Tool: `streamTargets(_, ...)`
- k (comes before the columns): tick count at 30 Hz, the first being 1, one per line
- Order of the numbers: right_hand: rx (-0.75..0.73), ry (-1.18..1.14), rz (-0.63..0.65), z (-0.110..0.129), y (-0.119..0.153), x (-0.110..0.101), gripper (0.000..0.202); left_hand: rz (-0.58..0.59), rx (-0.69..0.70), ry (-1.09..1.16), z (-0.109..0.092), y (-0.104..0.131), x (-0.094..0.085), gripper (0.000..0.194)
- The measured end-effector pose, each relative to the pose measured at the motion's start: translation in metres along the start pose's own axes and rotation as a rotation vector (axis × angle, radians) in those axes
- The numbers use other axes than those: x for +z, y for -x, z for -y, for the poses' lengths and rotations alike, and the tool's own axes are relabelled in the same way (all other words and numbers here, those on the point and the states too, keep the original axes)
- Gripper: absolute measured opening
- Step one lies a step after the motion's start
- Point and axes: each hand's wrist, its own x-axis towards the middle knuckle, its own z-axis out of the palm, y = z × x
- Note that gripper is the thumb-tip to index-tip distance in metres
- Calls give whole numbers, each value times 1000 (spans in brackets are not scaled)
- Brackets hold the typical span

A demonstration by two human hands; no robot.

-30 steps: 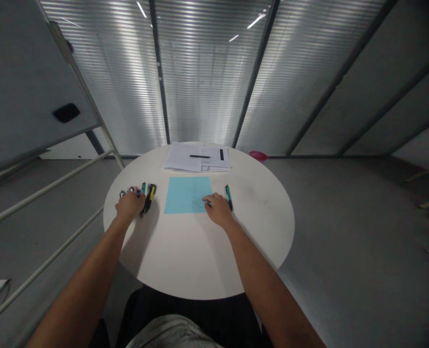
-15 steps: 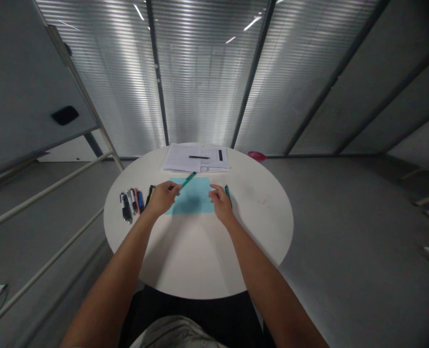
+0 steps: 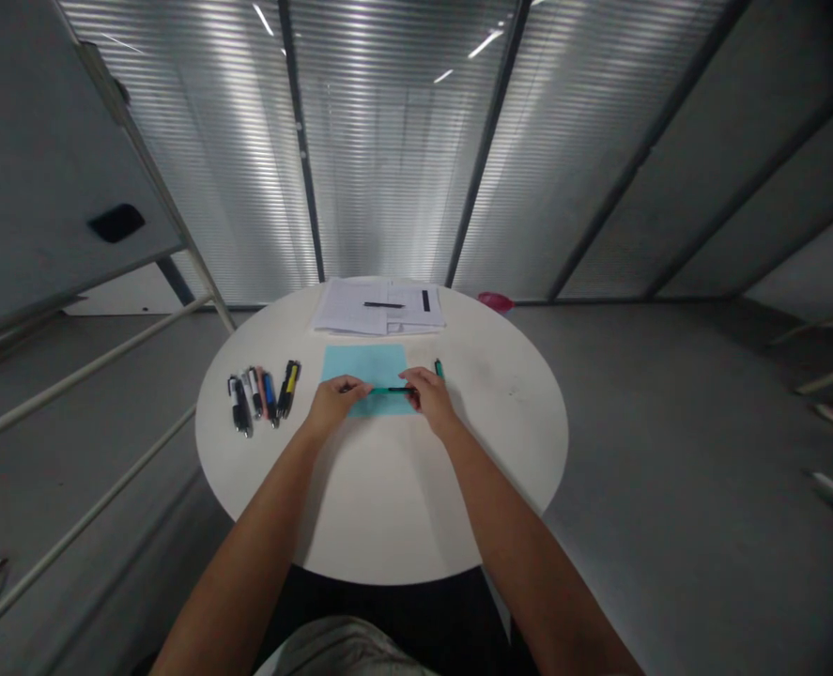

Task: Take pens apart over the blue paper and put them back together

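A green pen (image 3: pixel 382 390) with a dark end lies level between my hands, over a light blue sheet of paper (image 3: pixel 364 360). My left hand (image 3: pixel 336 399) pinches its left end. At the other end, the fingers of my right hand (image 3: pixel 428 394) close around the dark part. Just beyond my right hand, a second green pen (image 3: pixel 439 368) rests on the table, partly hidden by that hand. Left of the paper lie a yellow and black pen (image 3: pixel 289 388), a blue pen (image 3: pixel 269 398) and several others, side by side.
The round white table (image 3: pixel 388 507) fills the middle. At its far side lies a stack of printed papers (image 3: pixel 351 305) with a dark pen (image 3: pixel 383 304) on top. A whiteboard on a frame (image 3: pixel 50 169) stands at left. Beyond the table is a pink object (image 3: pixel 495 301).
My left hand has moved right and slightly down, turning the green pen from a slant to level. My right hand has closed on the pen's other end.
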Motion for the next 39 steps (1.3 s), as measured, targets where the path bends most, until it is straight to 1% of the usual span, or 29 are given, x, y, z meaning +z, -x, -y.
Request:
streamTargets(5,-27,13,30,-2,-1,-1,34,-38,-13,16,5,0,-1,35)
streamTargets(7,-21,2,64,-2,-1,-2,37,-64,-25,35,6,-1,-1,36)
streamTargets(10,-29,11,130,-2,0,-4,34,-84,-24,46,7,-1,-2,36)
streamTargets(12,-40,13,142,-3,0,-4,32,-83,-7,40,8,-1,-2,37)
streamTargets(14,-41,0,116,-3,0,-4,32,-74,1,57,9,-2,-2,38)
streamTargets(18,-42,-60,48,-3,-2,-4,35,-73,-31,196,10,-3,-2,38)
streamTargets(23,-24,-97,53,-6,-6,-6,39,-111,-92,312,8,-3,-2,38)
streamTargets(32,-12,-134,41,-8,-9,-6,43,-129,-101,362,10,-5,-4,34)
streamTargets(39,-15,-130,15,-7,-8,-5,41,-121,-71,358,11,-6,-4,28)
